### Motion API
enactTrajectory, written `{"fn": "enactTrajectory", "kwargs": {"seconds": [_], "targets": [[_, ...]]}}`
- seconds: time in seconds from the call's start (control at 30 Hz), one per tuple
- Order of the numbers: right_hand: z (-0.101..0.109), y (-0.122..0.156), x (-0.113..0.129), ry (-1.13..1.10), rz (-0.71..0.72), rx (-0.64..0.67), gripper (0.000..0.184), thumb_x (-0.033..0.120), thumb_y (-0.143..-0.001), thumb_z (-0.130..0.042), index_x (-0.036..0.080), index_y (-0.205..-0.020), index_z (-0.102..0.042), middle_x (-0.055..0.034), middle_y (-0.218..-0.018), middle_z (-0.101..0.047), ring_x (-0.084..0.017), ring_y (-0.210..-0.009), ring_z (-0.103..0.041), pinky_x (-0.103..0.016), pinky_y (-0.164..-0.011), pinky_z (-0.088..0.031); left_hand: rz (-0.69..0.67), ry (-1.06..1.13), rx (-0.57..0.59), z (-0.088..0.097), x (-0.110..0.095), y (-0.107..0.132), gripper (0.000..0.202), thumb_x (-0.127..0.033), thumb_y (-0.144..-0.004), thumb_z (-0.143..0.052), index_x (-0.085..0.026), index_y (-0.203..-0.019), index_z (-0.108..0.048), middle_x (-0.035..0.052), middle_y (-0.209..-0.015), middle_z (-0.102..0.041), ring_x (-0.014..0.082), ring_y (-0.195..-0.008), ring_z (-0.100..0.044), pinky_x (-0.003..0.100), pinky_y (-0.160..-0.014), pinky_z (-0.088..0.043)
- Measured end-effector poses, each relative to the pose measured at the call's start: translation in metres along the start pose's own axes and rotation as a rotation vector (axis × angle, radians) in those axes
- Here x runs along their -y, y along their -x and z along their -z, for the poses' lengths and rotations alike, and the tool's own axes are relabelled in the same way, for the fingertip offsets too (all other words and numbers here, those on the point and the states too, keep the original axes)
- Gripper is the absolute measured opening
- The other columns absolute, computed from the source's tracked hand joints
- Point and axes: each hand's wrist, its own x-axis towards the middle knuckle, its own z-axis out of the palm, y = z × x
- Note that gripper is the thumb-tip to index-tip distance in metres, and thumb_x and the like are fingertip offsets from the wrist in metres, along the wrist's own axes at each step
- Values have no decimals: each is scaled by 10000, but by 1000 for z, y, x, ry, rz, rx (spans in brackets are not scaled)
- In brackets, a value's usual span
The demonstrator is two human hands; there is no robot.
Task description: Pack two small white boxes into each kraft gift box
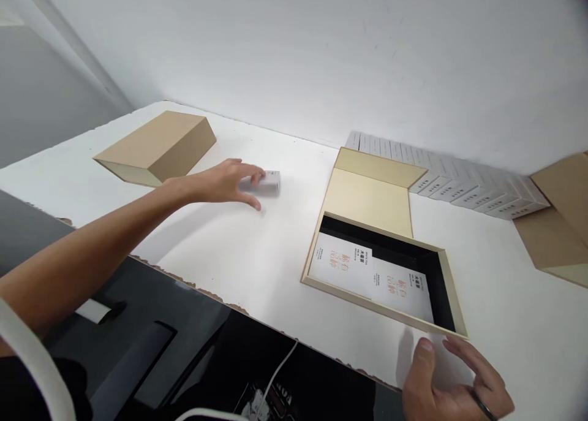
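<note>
My left hand point(225, 182) reaches over the white table, its thumb and fingers apart. Right beside its fingertips lies a small pale grey box point(272, 183), partly hidden behind them; I see no grip around it. An open gift box point(383, 311) with a cream rim and black inside stands tilted in view, its lid folded back. Two white printed packs point(340, 258) lie in it side by side, leaving black strips along the back and right. Near its front right corner is my right hand point(459, 384), thumb and fingers spread, holding nothing.
A closed tan box point(156, 142) rests at the far left. Along the wall runs a row of several white small boxes point(463, 176). Another tan box point(560, 225) is cut off at the right. The table's front edge point(239, 309) is chipped, with a white cable point(280, 369) below.
</note>
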Motion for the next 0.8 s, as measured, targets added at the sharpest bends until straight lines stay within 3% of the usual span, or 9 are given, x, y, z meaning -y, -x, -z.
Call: {"fn": "enactTrajectory", "kwargs": {"seconds": [0.1,0.17,0.23,0.3,0.4,0.53,0.6,0.7,0.8], "targets": [[0,-2,-3,-9,33,-20,292,466,-833,-758,208,-911,-647,-105,-888,-629,-295,-819,-621,-475,-738,-507,100,48,37,3,-6,15,647,-786,-719,-734,-236,-1007,-555,89,-1431,-644,330,-1302,-563,363,-1003,-400],[-1,-2,-7,-12,34,-10,293,471,-840,-752,204,-905,-654,-112,-888,-642,-299,-831,-620,-483,-756,-511,154,36,54,3,-3,15,829,-763,-625,-815,-245,-1206,-529,153,-1562,-530,384,-1360,-539,380,-998,-428],[0,-2,-12,-17,35,29,298,469,-841,-760,195,-912,-667,-123,-913,-655,-306,-856,-627,-489,-774,-516,204,0,100,0,3,11,952,-732,-609,-835,-235,-1331,-463,200,-1523,-540,415,-1312,-567,405,-962,-454],[2,-1,-15,-27,41,71,312,471,-843,-766,186,-930,-673,-131,-955,-663,-310,-883,-638,-496,-795,-522,222,-7,95,-2,6,7,884,-696,-672,-791,-222,-1332,-443,196,-1397,-616,408,-1233,-610,431,-936,-475],[7,-1,-12,-60,-2,118,344,483,-866,-743,181,-1008,-660,-138,-1039,-657,-320,-971,-650,-527,-871,-527,165,46,-54,4,-5,10,745,-656,-728,-761,-238,-1260,-448,163,-1372,-631,389,-1283,-587,460,-983,-486],[18,-8,2,-45,-25,74,376,509,-882,-707,171,-1032,-638,-159,-1051,-651,-332,-1022,-638,-561,-918,-510,-11,44,-276,18,-58,27,523,-636,-762,-764,-254,-1028,-525,97,-1389,-645,322,-1234,-620,446,-1011,-486],[23,-13,6,-55,0,41,357,503,-877,-716,174,-990,-638,-155,-995,-656,-316,-960,-638,-546,-879,-515,-105,42,-303,16,-94,32,464,-603,-787,-775,-253,-998,-555,80,-1312,-685,295,-1167,-650,427,-976,-499],[29,-18,7,-138,-27,42,352,486,-862,-746,175,-985,-636,-142,-980,-653,-292,-911,-644,-555,-881,-523,-298,62,-162,-9,-146,23,401,-494,-815,-836,-227,-980,-585,69,-1127,-732,270,-1081,-671,392,-923,-508],[34,-19,8,-193,-53,71,354,472,-870,-748,175,-1020,-630,-142,-1032,-646,-291,-972,-644,-589,-951,-507,-505,115,-71,-54,-191,-7,483,-480,-775,-919,-184,-911,-562,108,-1138,-717,261,-1045,-665,355,-885,-512]]}}
